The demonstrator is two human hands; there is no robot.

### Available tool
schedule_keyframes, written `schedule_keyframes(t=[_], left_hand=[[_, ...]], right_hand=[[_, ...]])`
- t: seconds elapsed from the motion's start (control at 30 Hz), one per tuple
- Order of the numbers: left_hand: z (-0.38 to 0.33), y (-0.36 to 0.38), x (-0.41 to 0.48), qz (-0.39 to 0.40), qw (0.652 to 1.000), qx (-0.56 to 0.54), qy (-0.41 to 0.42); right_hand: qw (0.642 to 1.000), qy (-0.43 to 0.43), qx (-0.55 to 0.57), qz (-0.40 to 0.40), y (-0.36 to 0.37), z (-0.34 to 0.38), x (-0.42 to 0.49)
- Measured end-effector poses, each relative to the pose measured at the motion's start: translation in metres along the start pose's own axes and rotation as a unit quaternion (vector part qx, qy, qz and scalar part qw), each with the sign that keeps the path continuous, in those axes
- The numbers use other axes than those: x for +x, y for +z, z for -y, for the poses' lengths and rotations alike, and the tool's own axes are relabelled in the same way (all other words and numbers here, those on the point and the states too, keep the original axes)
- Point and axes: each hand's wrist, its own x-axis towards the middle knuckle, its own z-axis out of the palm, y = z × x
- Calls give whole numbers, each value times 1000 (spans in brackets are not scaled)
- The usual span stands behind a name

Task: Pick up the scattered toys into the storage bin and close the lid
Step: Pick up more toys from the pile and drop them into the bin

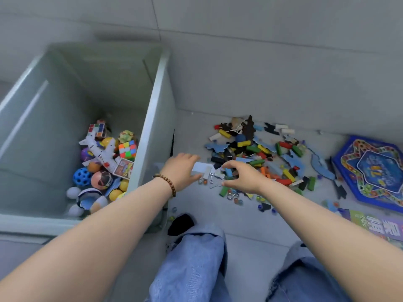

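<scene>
A clear storage bin [152,118] stands open on the left with balls, puzzle cubes and a toy plane [102,152] at its bottom. To its right, a pile of coloured blocks and puzzle pieces [261,153] lies scattered on the floor. My left hand [181,168], with a bead bracelet on the wrist, holds a flat white piece [201,166] at the pile's near left edge. My right hand [244,177] hovers over the pile with curved, spread fingers, and nothing shows in its grasp. No lid is in view.
A blue star-shaped board game [370,171] lies at the right edge, with a purple and green box [375,223] below it. Marbles and metal ring puzzles [233,196] dot the floor near my knees. A grey wall runs behind the pile.
</scene>
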Motion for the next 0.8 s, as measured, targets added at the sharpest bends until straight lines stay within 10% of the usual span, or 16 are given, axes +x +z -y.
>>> schedule_keyframes(t=[0.43,0.8], left_hand=[[91,2,-1,1,998,62,25],[113,93,-34,25,984,-162,-70]], right_hand=[[999,-5,34,3,50,21,33],[995,-5,98,34,106,9,56]])
